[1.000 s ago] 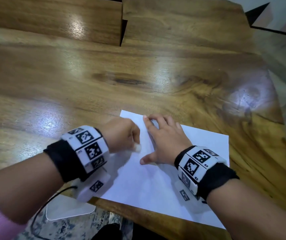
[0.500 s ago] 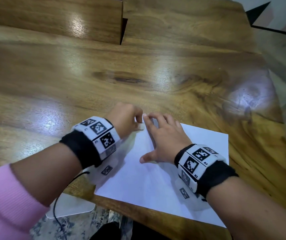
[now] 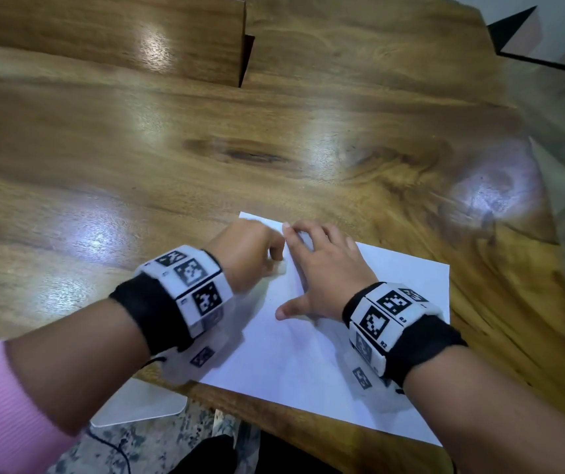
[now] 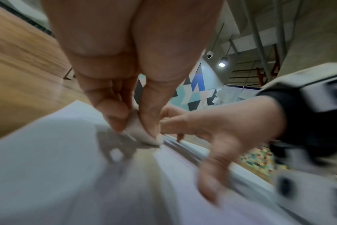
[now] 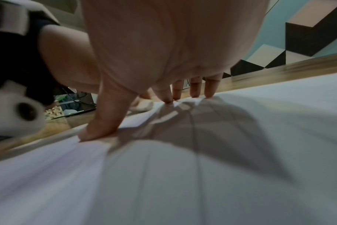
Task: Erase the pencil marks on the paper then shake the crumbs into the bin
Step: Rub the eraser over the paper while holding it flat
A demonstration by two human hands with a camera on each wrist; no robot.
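A white sheet of paper (image 3: 308, 354) lies near the front edge of the wooden table (image 3: 205, 148). My left hand (image 3: 250, 254) pinches a small white eraser (image 3: 279, 267) and presses it on the sheet's upper left part; in the left wrist view the eraser (image 4: 138, 129) sits between thumb and finger on the paper (image 4: 48, 152). My right hand (image 3: 322, 268) lies spread on the paper just right of the eraser, fingers straight, pressing it down; its fingertips (image 5: 208, 91) touch the paper (image 5: 202, 167). No pencil marks are clear in these blurred views.
Two wooden seat backs (image 3: 137, 35) stand at the table's far side. A white flat object (image 3: 140, 405) lies on the patterned floor below the front edge. The table's right edge (image 3: 548, 200) runs diagonally. No bin shows in any view.
My left hand slid the eraser up toward the paper's top left corner, then back down and right. The right hand stayed pressed in place.
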